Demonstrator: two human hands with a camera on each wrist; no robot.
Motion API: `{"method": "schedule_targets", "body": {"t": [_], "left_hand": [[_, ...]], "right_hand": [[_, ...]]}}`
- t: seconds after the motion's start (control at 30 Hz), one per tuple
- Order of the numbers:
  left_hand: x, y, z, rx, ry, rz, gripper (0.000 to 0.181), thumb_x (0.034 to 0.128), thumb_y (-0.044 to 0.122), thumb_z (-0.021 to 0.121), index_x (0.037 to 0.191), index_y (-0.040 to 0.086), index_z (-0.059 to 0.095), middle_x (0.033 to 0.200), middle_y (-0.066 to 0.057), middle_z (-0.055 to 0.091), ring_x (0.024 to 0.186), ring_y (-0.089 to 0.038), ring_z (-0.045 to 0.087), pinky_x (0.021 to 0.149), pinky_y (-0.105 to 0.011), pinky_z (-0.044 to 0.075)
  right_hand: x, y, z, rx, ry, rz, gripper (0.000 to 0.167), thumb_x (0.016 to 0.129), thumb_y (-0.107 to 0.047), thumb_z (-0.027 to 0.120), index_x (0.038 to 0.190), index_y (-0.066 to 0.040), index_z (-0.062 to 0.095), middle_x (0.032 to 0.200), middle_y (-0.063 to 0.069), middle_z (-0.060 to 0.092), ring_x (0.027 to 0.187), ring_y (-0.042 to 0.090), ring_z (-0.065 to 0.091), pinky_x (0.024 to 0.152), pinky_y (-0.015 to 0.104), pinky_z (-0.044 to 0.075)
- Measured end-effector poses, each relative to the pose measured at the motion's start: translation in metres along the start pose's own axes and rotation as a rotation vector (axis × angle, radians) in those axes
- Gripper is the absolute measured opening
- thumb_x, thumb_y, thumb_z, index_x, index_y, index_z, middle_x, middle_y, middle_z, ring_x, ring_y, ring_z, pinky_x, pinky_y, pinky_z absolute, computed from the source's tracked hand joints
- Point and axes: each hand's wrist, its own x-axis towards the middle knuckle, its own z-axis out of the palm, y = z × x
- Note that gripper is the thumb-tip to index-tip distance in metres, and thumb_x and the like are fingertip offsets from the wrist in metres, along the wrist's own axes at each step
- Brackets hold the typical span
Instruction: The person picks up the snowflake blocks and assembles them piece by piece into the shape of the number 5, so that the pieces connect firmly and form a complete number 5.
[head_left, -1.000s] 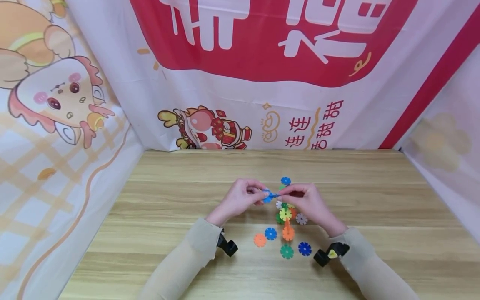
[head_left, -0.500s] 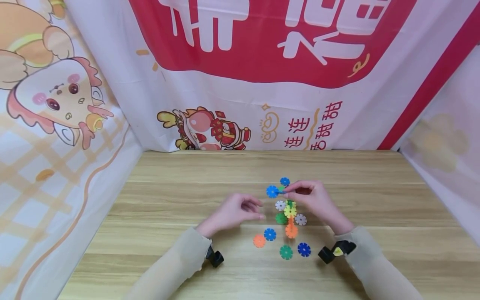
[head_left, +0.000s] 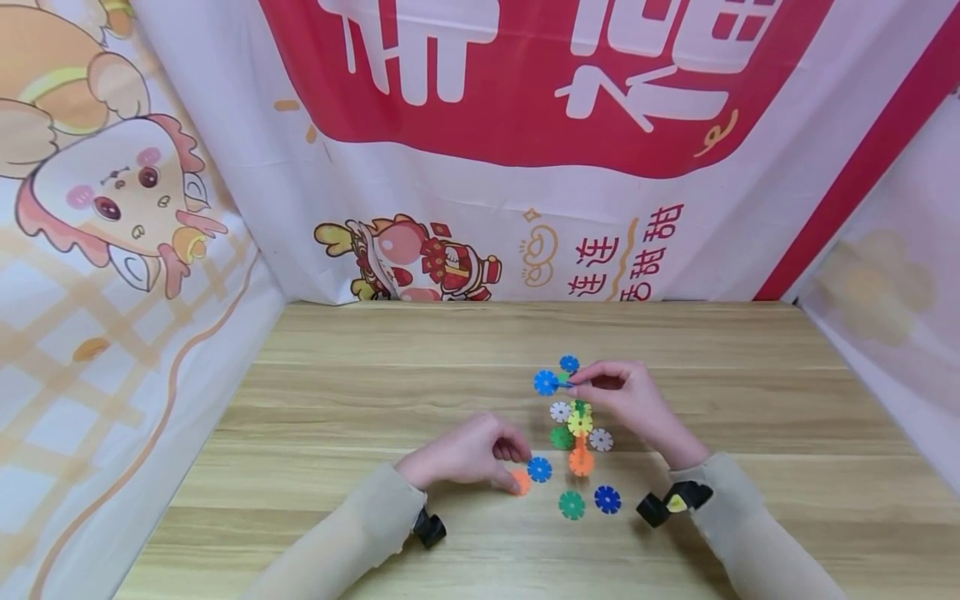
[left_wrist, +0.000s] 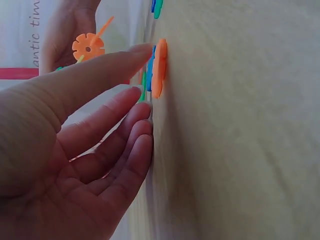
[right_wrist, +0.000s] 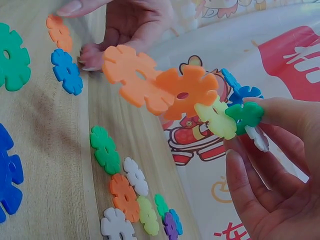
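Left hand (head_left: 467, 451) has moved down toward the orange disc since the earlier frame; right hand (head_left: 621, 395) has hardly shifted. Left fingers (left_wrist: 131, 165) loosely bent, well spread from the thumb, nothing gripped; thumb tip over the edge of the orange disc (head_left: 523, 481), which lies flat on the desk (head_left: 337, 375). Cannot tell whether it presses. Blue disc (head_left: 539, 469) flat just beside. Right hand pinches a chain of slotted discs (right_wrist: 197, 87) between thumb and fingers at a green piece (right_wrist: 247, 116); chain held above the desk, orange, yellow and blue pieces also visible. Loose green disc (head_left: 572, 505) and dark blue disc (head_left: 607, 500) lie nearer the person, apart from both hands.
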Motion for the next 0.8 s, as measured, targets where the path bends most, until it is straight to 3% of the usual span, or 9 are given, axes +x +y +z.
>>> {"method": "schedule_targets", "body": {"t": [0.4, 0.8], "left_hand": [[0.0017, 0.0019, -0.0005, 0.051, -0.027, 0.012, 0.019, 0.0787, 0.011, 0.09, 0.093, 0.012, 0.078, 0.088, 0.009, 0.071, 0.082, -0.01, 0.064, 0.075, -0.021, 0.053], [-0.0014, 0.003, -0.0048, 0.069, -0.078, 0.017, 0.024, 0.0783, 0.007, 0.09, 0.098, 0.013, 0.076, 0.094, 0.01, 0.069, 0.088, -0.009, 0.063, 0.08, -0.022, 0.053]], "right_hand": [[-0.0013, 0.0012, -0.0005, 0.003, 0.003, -0.022, 0.02, 0.088, -0.026, 0.083, 0.103, -0.013, 0.079, 0.102, 0.003, 0.075, 0.092, 0.028, 0.068, 0.077, 0.034, 0.059], [-0.0021, 0.0018, -0.0007, 0.012, -0.011, -0.024, 0.021, 0.089, -0.025, 0.083, 0.104, -0.013, 0.079, 0.102, 0.004, 0.075, 0.092, 0.029, 0.068, 0.079, 0.04, 0.059]]}}
